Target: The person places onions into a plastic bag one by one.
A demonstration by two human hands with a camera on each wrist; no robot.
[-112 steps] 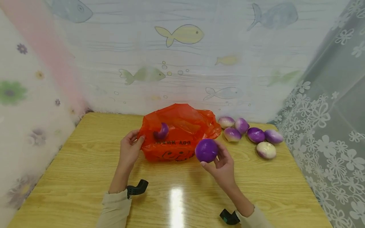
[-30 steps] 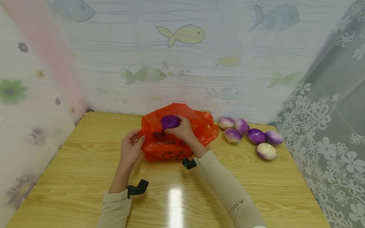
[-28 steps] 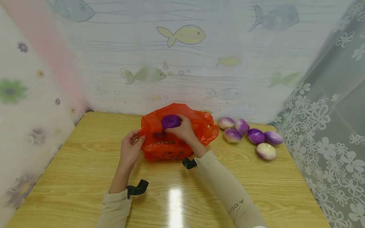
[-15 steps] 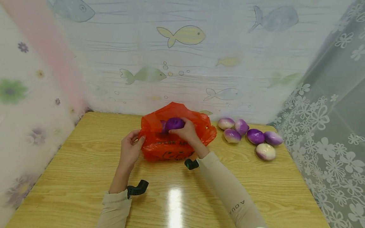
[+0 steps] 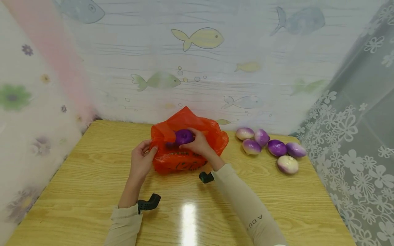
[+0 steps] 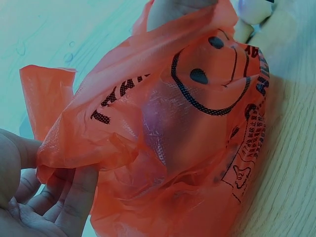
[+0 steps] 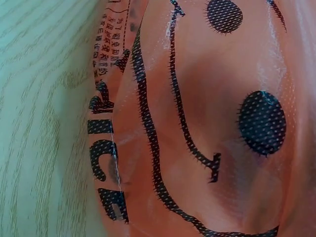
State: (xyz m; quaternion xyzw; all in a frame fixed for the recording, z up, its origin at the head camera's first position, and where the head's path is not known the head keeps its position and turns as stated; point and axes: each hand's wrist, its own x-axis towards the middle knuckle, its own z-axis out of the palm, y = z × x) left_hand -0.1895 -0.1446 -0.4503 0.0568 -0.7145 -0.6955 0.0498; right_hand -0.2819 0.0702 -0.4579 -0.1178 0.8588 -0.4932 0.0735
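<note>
A red plastic bag [image 5: 166,164] with black smiley print lies on the table, its mouth raised toward me. My left hand [image 5: 142,162] pinches the bag's left edge between thumb and fingers; the left wrist view shows the fingers [image 6: 74,202] under the folded rim. Inside the mouth, my right hand [image 5: 199,145] holds a dark purple onion [image 5: 184,137], thumb in front and fingers behind. Just left of it, another purple shape [image 5: 170,146] shows through the film. The right wrist view is filled by the printed bag [image 7: 197,123], and the right hand is hidden there.
Several purple-and-white onions sit at the back right, among them a dark purple one [image 5: 277,148] and a mostly cream one [image 5: 287,164]. The wooden table [image 5: 172,218] meets a fish-patterned curtain [image 5: 197,85] behind the bag.
My right hand has carried the onion from in front of the bag into its mouth, then slightly lower. The bag's right side has drawn inward. The left hand keeps its hold.
</note>
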